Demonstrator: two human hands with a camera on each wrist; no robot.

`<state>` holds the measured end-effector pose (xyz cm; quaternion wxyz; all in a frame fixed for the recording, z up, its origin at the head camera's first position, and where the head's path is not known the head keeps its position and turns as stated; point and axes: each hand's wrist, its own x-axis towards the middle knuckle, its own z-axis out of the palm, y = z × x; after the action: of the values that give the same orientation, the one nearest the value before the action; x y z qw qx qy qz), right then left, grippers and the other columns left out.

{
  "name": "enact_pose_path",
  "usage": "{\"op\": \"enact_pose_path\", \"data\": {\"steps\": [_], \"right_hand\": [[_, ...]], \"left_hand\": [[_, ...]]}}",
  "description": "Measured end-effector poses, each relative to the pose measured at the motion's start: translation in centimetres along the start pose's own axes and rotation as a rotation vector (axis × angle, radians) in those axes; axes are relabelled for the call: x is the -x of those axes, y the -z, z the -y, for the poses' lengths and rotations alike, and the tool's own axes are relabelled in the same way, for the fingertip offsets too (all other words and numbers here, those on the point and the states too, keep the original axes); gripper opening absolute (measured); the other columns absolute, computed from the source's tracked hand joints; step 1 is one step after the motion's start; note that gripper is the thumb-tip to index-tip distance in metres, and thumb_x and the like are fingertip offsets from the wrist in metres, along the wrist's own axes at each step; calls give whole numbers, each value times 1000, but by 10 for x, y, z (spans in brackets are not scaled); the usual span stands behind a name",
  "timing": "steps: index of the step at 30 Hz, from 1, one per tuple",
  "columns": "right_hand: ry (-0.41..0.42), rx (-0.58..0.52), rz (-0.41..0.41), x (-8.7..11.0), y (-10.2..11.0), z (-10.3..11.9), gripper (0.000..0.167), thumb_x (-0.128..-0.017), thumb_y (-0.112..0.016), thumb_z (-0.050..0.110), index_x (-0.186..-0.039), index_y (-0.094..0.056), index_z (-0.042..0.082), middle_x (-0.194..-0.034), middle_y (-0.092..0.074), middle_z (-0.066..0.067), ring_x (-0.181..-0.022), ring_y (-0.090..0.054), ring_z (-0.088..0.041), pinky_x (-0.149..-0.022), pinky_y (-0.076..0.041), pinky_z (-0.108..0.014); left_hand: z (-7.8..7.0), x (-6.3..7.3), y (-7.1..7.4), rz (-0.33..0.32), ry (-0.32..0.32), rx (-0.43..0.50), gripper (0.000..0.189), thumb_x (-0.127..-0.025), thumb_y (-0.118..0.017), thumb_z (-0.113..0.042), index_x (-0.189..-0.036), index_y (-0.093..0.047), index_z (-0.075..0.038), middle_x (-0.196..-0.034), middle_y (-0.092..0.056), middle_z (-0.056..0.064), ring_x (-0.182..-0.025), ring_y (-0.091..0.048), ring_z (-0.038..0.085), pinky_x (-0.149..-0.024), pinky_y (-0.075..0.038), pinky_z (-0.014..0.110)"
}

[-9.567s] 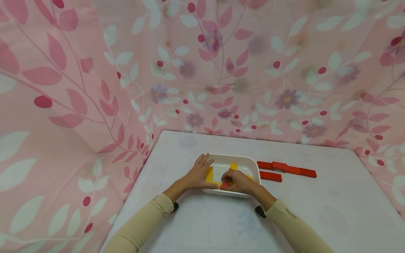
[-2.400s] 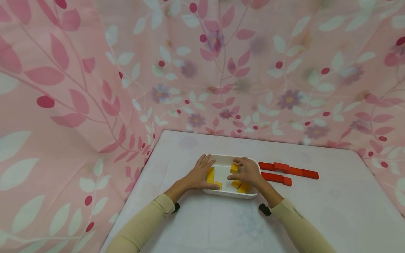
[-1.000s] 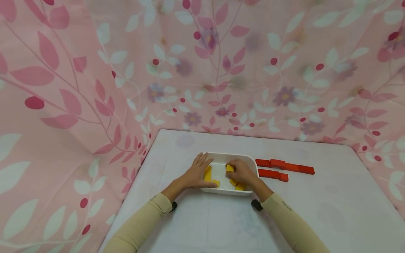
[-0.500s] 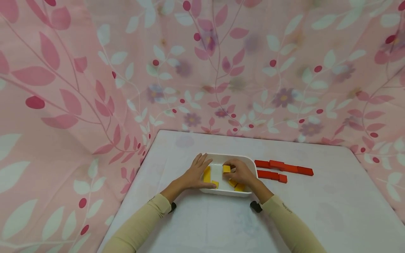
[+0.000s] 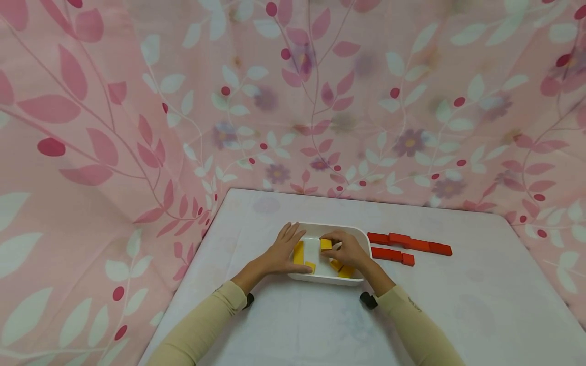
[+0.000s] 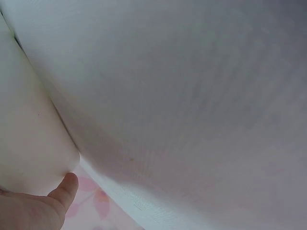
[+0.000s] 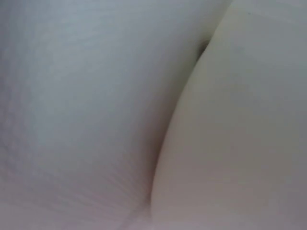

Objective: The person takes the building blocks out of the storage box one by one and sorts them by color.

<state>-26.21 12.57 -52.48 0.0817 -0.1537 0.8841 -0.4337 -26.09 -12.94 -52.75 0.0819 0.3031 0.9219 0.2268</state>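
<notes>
So the right hand [image 5: 351, 254] has a yellow block [image 5: 326, 245] pinched between thumb and fingers, held over the middle of the white tray [image 5: 322, 279], a bit toward its back edge. Can't tell from here if the block is touching the tray floor. The left hand [image 5: 280, 255] is spread wide over the tray's left end, fingers up at the back left corner and thumb along the front edge.

Inside the tray, a long yellow piece [image 5: 298, 252] lies along the left edge, with a small yellow piece [image 5: 311, 266] by the thumb near the front left corner. A couple more yellow pieces [image 5: 346, 272] sit close together by the front right corner.

Just off the tray's right edge there's a longer row of red blocks [image 5: 419, 245], and a shorter red row [image 5: 386, 253] in front of it. It's all on a white-covered table [image 5: 293, 320], with pink floral cloth [image 5: 316, 101] behind the back edge.
</notes>
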Motion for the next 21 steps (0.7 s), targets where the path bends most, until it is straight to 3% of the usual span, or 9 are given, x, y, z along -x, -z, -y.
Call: {"op": "enact_pose_path", "data": {"steps": [8, 14, 21], "right_hand": [[11, 1, -2, 1, 1, 2, 45, -81, -82, 30, -122, -71, 15, -107, -66, 2, -94, -61, -20, -89, -57, -36], [-10, -18, -41, 4, 1, 1, 42, -81, -83, 31, -119, -70, 17, -107, -68, 2, -96, -62, -19, -87, -57, -36], [24, 7, -62, 5, 2, 2, 42, -81, -82, 33, -118, -69, 18, -107, -68, 4, -95, -61, -17, -86, -58, -32]], "left_hand": [[0, 0, 1, -15, -24, -38, 122, -73, -71, -72, -158, -15, -4, -166, -8, 17, -153, -2, 40, -121, -20, 56], [-1, 1, -1, 18, 3, -29, 122, -72, -70, -74, -159, -13, -9, -168, -3, 12, -154, 3, 35, -122, -18, 55], [1, 1, -1, -2, -10, -19, 121, -72, -69, -75, -159, -16, -10, -167, -6, 14, -154, 2, 35, -121, -22, 56]]}}
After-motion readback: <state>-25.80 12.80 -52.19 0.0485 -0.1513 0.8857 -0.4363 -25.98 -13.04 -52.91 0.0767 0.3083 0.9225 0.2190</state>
